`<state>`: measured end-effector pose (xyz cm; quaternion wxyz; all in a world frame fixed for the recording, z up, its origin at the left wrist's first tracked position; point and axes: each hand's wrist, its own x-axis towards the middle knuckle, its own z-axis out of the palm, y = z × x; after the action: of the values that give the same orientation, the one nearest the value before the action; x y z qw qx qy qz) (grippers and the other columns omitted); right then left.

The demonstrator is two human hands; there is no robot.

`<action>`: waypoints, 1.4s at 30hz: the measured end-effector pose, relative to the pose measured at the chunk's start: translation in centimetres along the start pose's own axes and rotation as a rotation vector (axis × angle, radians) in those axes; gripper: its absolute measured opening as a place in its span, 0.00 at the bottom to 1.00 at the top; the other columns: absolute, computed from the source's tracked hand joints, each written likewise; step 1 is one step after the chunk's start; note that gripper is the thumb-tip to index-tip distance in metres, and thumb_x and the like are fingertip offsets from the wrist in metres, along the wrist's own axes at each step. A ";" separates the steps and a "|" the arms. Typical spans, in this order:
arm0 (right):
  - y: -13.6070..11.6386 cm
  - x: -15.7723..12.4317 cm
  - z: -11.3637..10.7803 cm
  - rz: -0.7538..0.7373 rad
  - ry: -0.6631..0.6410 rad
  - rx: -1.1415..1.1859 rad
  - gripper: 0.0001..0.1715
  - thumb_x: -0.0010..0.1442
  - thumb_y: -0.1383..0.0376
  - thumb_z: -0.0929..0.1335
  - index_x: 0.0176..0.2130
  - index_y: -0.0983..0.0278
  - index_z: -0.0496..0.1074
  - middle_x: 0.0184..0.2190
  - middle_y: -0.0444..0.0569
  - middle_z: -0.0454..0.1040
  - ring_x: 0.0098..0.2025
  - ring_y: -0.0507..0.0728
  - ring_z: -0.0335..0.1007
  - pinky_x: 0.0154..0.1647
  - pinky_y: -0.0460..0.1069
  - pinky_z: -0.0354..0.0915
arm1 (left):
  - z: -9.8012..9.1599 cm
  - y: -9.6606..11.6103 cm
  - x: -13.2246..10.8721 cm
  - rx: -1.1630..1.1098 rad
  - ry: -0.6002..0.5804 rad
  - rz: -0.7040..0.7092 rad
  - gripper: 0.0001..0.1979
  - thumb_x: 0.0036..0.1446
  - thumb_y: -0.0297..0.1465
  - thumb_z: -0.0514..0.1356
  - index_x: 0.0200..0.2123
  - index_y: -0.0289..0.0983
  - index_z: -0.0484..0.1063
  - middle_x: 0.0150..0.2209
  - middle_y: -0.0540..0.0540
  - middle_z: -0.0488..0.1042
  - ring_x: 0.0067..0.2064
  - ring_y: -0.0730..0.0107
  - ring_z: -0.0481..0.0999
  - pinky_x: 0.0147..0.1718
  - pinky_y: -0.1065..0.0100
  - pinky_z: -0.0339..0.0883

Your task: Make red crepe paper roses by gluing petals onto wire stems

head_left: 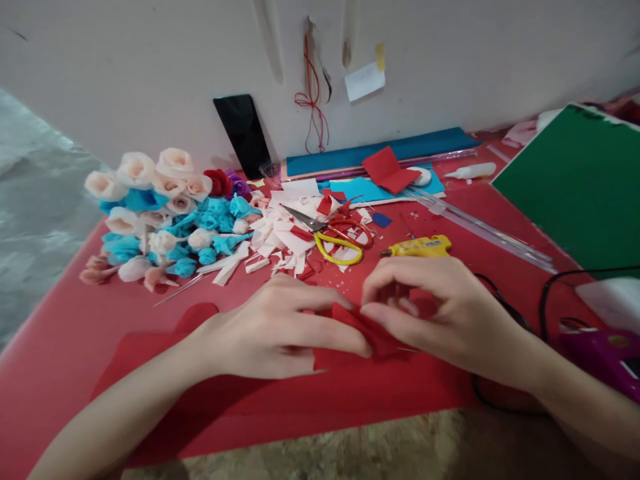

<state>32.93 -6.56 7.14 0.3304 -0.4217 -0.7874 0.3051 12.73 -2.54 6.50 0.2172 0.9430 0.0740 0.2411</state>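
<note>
Between both hands is a piece of red crepe paper (pixel 350 321), partly covered by the fingers. My left hand (pixel 280 327) is closed on it, with fingers stretched across its near side. The thumb and index finger of my right hand (pixel 435 313) pinch the paper's right part, so this hand is closed too. A thin stick-like tip (pixel 409 349) shows under the right hand; what it belongs to is hidden. Beneath the hands spreads a larger red sheet (pixel 240 400). Beyond them lie scissors (pixel 340 248) with yellow and red handles and a yellow glue gun (pixel 420 246).
Paper flowers (pixel 170 183) in cream, blue and red cluster at the left. Paper scraps (pixel 285 233) cover the middle. A phone (pixel 243 137) leans on the wall. A green board (pixel 575 193), a glue bottle (pixel 473 171) and black cable (pixel 545 300) occupy the right.
</note>
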 end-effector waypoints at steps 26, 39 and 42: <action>11.5 -5.8 -3.3 0.627 0.058 -0.793 0.08 0.56 0.67 0.64 0.35 0.70 0.67 0.36 0.53 0.67 0.39 0.57 0.65 0.39 0.54 0.64 | 4.7 -2.3 -3.5 -0.176 0.120 -0.238 0.08 0.50 0.25 0.60 0.36 0.36 0.72 0.32 0.45 0.76 0.31 0.73 0.75 0.30 0.74 0.68; 7.6 -6.2 -2.3 0.566 0.352 -0.437 0.16 0.55 0.60 0.61 0.43 0.63 0.59 0.35 0.51 0.69 0.30 0.55 0.69 0.28 0.48 0.67 | 7.1 -3.3 -4.8 -0.220 0.419 -0.324 0.08 0.47 0.26 0.63 0.34 0.35 0.73 0.30 0.45 0.77 0.31 0.73 0.75 0.31 0.73 0.70; 4.7 -6.3 -0.7 0.532 0.334 -0.396 0.14 0.51 0.55 0.65 0.32 0.60 0.58 0.23 0.44 0.64 0.21 0.52 0.63 0.17 0.45 0.62 | 6.9 -3.3 -4.8 -0.255 0.425 -0.345 0.08 0.47 0.26 0.63 0.34 0.34 0.73 0.30 0.45 0.77 0.32 0.73 0.75 0.33 0.73 0.70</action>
<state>38.38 -9.70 2.33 0.2752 -0.7114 -0.6292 0.1493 11.77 -3.33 -2.46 0.3512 0.8101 0.2462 0.3998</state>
